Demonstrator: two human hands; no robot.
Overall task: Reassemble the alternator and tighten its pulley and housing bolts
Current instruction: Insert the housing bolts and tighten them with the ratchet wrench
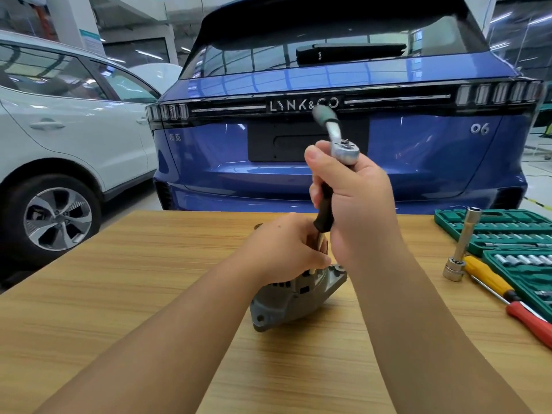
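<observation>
— While the alternator (294, 294) sits tilted on the wooden table (119, 294), near its middle, where are the hands?

— The left hand (283, 249) is curled over the top of the grey housing, gripping it; its fingertips are hidden on the far side. The right hand (355, 198) is higher up, fingers and thumb wrapped round a black-handled driver shaft (324, 216) that stands nearly upright and runs down to the alternator's top. Where exactly the shaft's tip meets the housing is hidden behind the left hand.

— And the shiny thing above the right hand?

— A ratchet (343, 147) sits on the upper end of that shaft, its round head just above the thumb, its handle angling up and away to a green grip, blurred.

— Any writing you can read?

— On the blue car (418, 162) behind the table, "LYNK & CO" in silver letters across the tail-light bar, partly covered by the ratchet handle. "06" is on the tailgate at the right, and two small characters at the left that are too small to read. A white car (74, 130) stands beside it on the left.

— Other tools?

— At the table's right edge: a green socket set case (507, 231), open, with rows of sockets. A long silver socket (463, 243) leans against it. Just beside that lie a yellow-handled screwdriver (487, 276) and a red-handled screwdriver (528, 321). No lettering on them is legible.
</observation>
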